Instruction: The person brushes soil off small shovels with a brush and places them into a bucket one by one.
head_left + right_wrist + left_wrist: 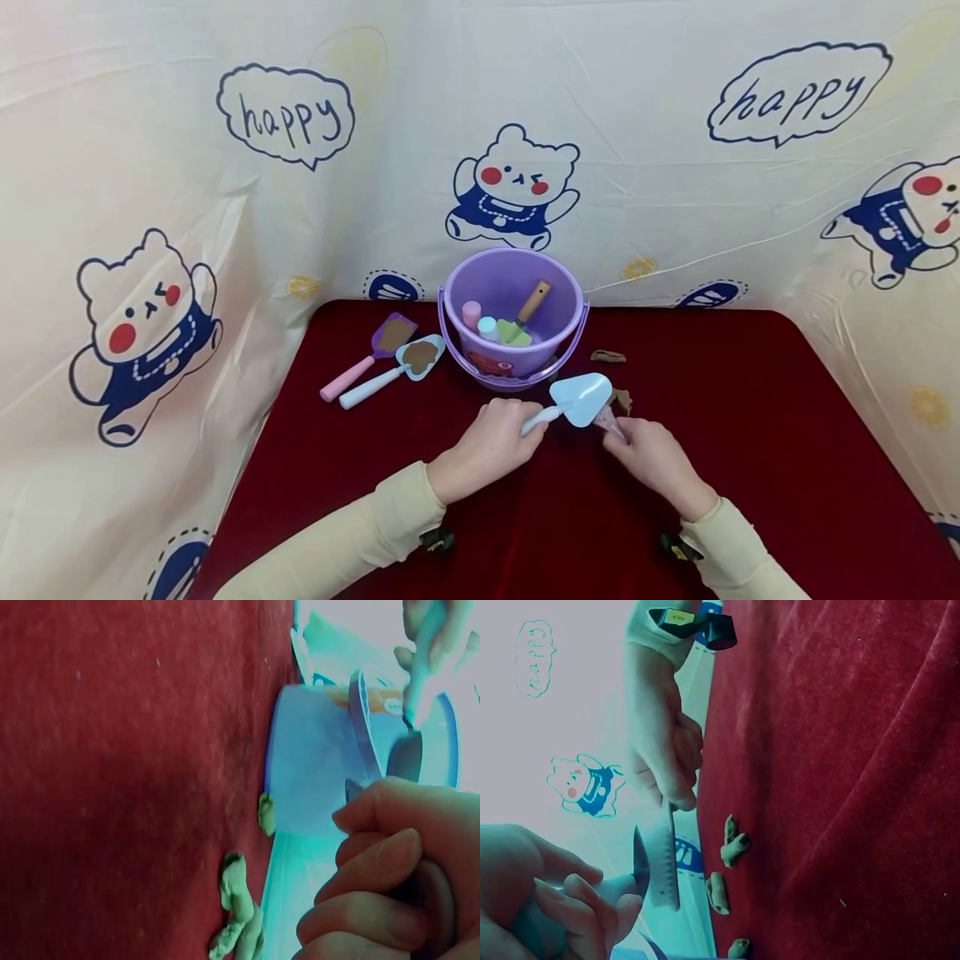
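Observation:
My left hand [491, 446] grips the pale blue handle of a toy trowel [585, 400], its blade raised over the table in front of the purple bucket [517, 362]. A flat translucent plastic tool [661, 862] with a row of small notches is gripped by my right hand [660, 462]. That tool is close to the trowel blade, which overlaps its end in the head view. Behind the tool lies a torn lump of brown clay [622, 402], and farther back a rolled clay piece [607, 357]. In the right wrist view, curled fingers [375, 862] hide most of the tool.
Inside the bucket are a green shovel [516, 332] with a brown handle, and pink and pale blue rounded ends. Left of it lie a purple shovel [382, 342] with a pink handle and another blue trowel [371, 388], both bearing brown clay. Printed cloth [405, 100] surrounds the red table [750, 375].

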### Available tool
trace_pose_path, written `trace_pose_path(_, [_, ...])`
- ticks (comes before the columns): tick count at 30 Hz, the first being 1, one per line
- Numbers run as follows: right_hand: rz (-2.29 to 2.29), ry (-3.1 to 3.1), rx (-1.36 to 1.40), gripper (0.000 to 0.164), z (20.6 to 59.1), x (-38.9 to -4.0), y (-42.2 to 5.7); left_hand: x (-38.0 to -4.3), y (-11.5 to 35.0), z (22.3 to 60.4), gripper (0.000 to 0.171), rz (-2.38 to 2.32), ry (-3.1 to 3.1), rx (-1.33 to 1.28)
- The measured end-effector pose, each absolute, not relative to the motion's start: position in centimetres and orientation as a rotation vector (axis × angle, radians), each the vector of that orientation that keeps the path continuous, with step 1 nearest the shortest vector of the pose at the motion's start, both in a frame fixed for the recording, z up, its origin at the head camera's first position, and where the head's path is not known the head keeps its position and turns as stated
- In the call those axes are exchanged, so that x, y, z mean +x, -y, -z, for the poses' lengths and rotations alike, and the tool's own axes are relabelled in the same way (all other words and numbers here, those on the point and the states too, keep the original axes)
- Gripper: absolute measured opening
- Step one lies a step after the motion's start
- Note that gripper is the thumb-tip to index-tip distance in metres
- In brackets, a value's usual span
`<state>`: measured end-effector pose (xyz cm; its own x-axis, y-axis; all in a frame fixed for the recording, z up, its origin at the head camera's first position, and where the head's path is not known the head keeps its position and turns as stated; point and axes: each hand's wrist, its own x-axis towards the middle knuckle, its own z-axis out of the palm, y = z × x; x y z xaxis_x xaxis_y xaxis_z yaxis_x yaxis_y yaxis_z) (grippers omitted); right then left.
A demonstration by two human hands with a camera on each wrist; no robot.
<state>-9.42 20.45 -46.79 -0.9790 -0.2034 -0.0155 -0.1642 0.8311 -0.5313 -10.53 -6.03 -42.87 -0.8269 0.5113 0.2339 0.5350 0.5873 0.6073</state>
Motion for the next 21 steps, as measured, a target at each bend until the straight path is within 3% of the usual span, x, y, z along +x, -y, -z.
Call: trace_pose_path(21, [0.885,-2.901,-0.302,0.027,46.44,-9.61,-19.99,-10.67,6.03,43.21,0.031,1.071,2.750,-0.926])
